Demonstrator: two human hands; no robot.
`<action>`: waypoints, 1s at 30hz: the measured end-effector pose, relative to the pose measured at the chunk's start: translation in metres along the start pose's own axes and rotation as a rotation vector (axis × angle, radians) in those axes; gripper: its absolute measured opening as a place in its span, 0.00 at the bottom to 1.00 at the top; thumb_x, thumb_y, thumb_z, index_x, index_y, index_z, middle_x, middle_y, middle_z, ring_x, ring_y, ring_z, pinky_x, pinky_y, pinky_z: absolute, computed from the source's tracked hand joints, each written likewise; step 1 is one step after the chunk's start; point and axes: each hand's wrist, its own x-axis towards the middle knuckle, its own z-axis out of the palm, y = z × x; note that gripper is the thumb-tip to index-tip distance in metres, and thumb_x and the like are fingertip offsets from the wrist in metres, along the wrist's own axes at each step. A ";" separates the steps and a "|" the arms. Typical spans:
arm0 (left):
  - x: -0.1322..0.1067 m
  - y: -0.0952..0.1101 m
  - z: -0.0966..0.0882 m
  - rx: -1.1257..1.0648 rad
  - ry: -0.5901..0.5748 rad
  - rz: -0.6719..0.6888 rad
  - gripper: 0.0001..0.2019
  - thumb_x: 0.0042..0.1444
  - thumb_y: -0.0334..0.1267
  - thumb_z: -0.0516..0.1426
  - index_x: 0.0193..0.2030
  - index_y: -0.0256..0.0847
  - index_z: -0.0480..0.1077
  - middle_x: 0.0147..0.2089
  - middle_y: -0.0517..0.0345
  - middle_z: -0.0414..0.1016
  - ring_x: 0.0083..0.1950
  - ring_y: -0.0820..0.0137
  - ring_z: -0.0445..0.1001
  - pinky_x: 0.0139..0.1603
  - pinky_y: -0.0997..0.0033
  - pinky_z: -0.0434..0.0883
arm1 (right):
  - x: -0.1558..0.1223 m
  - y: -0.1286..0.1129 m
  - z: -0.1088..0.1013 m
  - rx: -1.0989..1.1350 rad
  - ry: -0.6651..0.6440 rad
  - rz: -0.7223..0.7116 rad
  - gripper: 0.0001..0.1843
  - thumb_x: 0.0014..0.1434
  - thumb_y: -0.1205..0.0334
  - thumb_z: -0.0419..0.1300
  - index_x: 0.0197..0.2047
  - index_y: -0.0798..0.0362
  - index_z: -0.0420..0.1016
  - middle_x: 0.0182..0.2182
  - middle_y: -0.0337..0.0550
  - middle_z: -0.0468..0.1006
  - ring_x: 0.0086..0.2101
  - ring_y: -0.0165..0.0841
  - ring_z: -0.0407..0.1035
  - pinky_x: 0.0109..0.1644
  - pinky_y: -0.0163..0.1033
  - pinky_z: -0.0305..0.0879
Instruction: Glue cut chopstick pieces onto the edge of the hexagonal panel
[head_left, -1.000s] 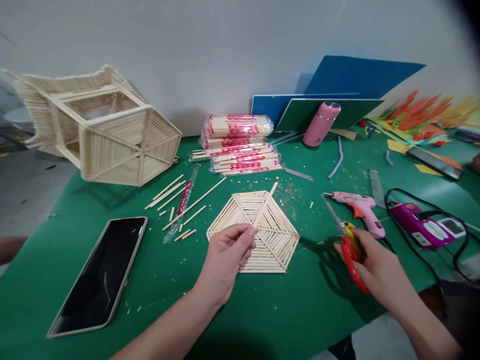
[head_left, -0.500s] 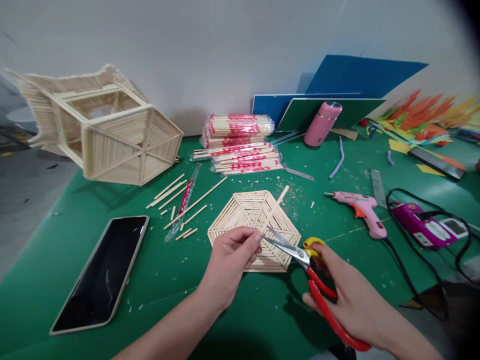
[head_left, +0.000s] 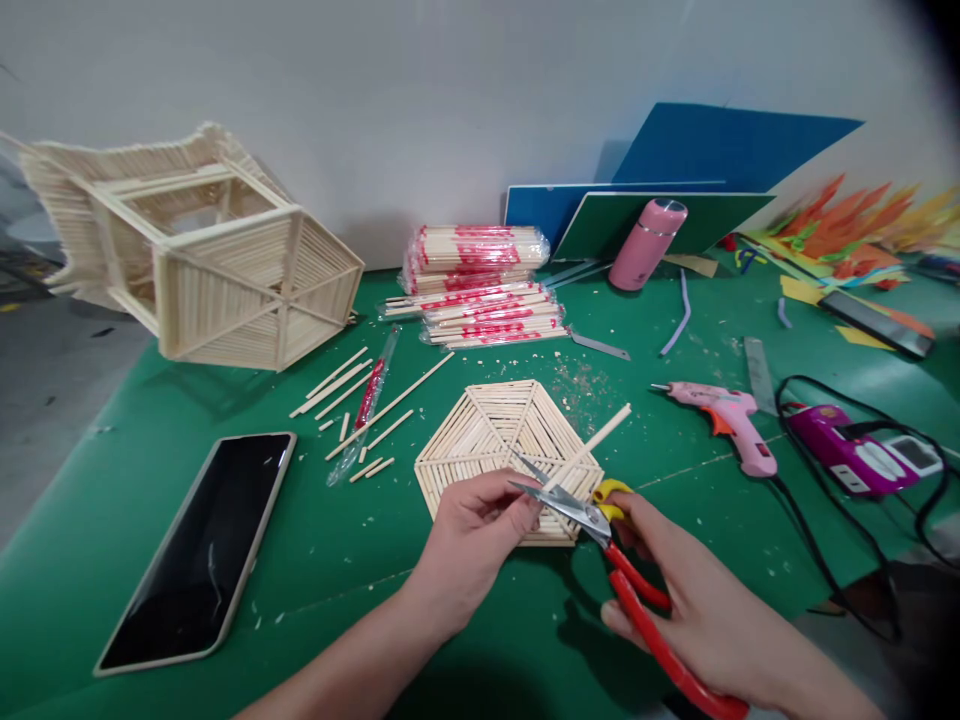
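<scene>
Between the thumb and fingers of my left hand [head_left: 480, 530] is the lower end of a wooden chopstick [head_left: 600, 434], slanting up to the right. My right hand [head_left: 675, 570] grips scissors [head_left: 577, 512] with red and yellow handles. Their blades are apart and cross the chopstick close to my left fingertips. Below both hands lies a flat hexagonal panel of sticks [head_left: 480, 420], its near part partly hidden by my left hand. Cut stick pieces [head_left: 390, 432] and a red-printed wrapper [head_left: 371, 395] lie to the left of the panel.
A stick-built lantern-like frame [head_left: 255, 290] stands back left, a phone [head_left: 199, 550] in front of it. Wrapped chopstick bundles [head_left: 480, 260] and a pink bottle [head_left: 649, 245] are at the back. On the right lie a glue gun [head_left: 720, 410], its cord and a purple power box [head_left: 840, 450].
The chopstick has tilted further right, its far end lower. My left hand has shifted slightly right and nearer, and the scissors have moved slightly left, the stick now crossing between the blades.
</scene>
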 end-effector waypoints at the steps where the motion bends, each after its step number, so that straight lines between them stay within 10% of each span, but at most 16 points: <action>1: 0.000 0.000 0.000 0.013 -0.012 0.018 0.07 0.41 0.39 0.62 0.26 0.37 0.75 0.25 0.58 0.71 0.24 0.76 0.64 0.23 0.78 0.63 | -0.001 0.000 0.000 0.004 -0.007 0.006 0.33 0.49 0.53 0.59 0.56 0.49 0.51 0.44 0.44 0.68 0.40 0.35 0.66 0.43 0.38 0.65; 15: -0.008 -0.001 0.004 0.090 -0.128 0.203 0.05 0.47 0.30 0.57 0.25 0.39 0.74 0.22 0.60 0.68 0.24 0.76 0.64 0.25 0.79 0.62 | -0.008 -0.015 0.001 0.018 -0.041 -0.037 0.13 0.50 0.62 0.54 0.41 0.50 0.62 0.32 0.42 0.75 0.30 0.34 0.71 0.31 0.35 0.67; 30: -0.013 -0.008 0.004 0.216 -0.153 0.259 0.07 0.49 0.30 0.54 0.27 0.38 0.74 0.24 0.57 0.71 0.25 0.74 0.66 0.26 0.78 0.63 | -0.009 -0.010 0.010 0.039 -0.024 0.031 0.19 0.47 0.59 0.57 0.43 0.51 0.59 0.32 0.42 0.74 0.31 0.35 0.70 0.34 0.37 0.67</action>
